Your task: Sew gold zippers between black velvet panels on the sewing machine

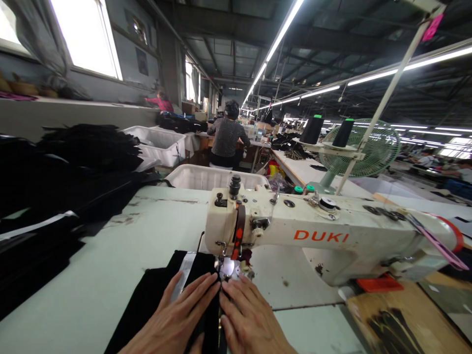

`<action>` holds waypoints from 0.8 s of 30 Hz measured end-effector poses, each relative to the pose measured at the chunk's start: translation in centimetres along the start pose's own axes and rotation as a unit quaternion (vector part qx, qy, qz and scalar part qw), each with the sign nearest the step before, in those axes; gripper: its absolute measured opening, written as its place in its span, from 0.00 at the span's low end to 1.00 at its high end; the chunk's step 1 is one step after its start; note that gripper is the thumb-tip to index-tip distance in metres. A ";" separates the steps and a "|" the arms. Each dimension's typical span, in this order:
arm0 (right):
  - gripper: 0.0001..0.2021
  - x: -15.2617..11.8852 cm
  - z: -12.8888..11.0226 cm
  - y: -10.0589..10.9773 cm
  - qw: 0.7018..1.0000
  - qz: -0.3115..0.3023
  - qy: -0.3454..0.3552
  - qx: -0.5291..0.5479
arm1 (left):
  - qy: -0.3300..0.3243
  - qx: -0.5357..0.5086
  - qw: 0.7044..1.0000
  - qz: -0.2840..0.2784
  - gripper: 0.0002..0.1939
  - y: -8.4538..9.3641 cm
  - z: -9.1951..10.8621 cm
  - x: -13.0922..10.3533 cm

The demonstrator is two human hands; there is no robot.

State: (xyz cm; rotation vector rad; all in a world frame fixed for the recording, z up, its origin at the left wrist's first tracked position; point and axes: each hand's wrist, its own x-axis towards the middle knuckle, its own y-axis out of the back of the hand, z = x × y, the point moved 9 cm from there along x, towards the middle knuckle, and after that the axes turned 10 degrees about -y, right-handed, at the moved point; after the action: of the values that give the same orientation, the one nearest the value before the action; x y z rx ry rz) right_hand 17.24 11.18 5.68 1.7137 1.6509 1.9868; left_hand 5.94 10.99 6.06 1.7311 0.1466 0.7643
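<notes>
At the bottom centre of the frame, a bare left hand (pixel 177 314) lies flat on a dark black cloth piece (pixel 142 300) bearing a shiny pale strip (pixel 183 275); its grip is unclosed, fingers outstretched. Beside it, a bare right hand (pixel 252 314) bends its fingers along the cloth's right edge; whether that grip pinches anything beneath cannot be told.

The cloth rests on a pale green, scuffed desk (pixel 165 216), reaching the lit needle area (pixel 228 268) of a cream-white metal sewing machine (pixel 320 238) lettered in orange, centre right. With both hands' fingertips just below the needle area, a finger creeping forward with the fabric could be caught. Uneven pressure between the hands could skew or pucker the cloth, and the strip, partly under the left fingers, could ruck if that hand drags.

A dark strap with red patches (pixel 239 233) hangs beside the needle area and might block the view. At left, a heaped pile of black cloth (pixel 88 152) spreads onto the desk; a sliding layer could crowd the work. Pink-handled snips (pixel 438 243), perched on the machine's right end, could slip off through vibration.

Beyond, at upper right, two black thread cones (pixel 311 130) stand before a green caged fan (pixel 376 147); a snagged thread could break, and a draught, were the fan running, could lift loose edges.
</notes>
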 end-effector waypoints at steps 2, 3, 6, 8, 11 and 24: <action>0.14 -0.2 0.0 -0.2 1.000 0.001 0.006 0.008 | 0.002 -0.005 1.000 -0.001 0.50 0.0 -0.1 -0.1; 0.14 -0.3 0.0 -0.5 1.000 -0.005 0.008 0.010 | 0.003 -0.009 1.000 -0.004 0.50 -0.1 -0.1 -0.2; 0.17 -0.6 0.3 -1.3 0.999 -0.030 0.008 0.013 | 0.006 -0.018 1.000 -0.005 0.48 -0.2 -0.3 -0.3; 0.17 -0.7 0.4 -1.5 0.999 -0.041 0.007 0.015 | 0.003 -0.021 1.000 -0.001 0.48 -0.1 -0.3 -0.2; 0.17 -0.6 0.3 -1.3 0.999 -0.041 0.006 0.015 | 0.000 -0.017 1.000 0.001 0.47 0.0 -0.3 -0.1; 0.14 0.9 0.5 -0.7 0.999 -0.011 0.036 -0.010 | 0.001 -0.010 1.000 -0.013 0.46 -0.7 -1.5 0.6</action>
State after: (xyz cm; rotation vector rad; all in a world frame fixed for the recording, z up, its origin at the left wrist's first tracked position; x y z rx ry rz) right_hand 16.84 12.38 5.71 1.6281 1.6590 2.0702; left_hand 5.72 12.71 5.84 1.7060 0.1630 0.7463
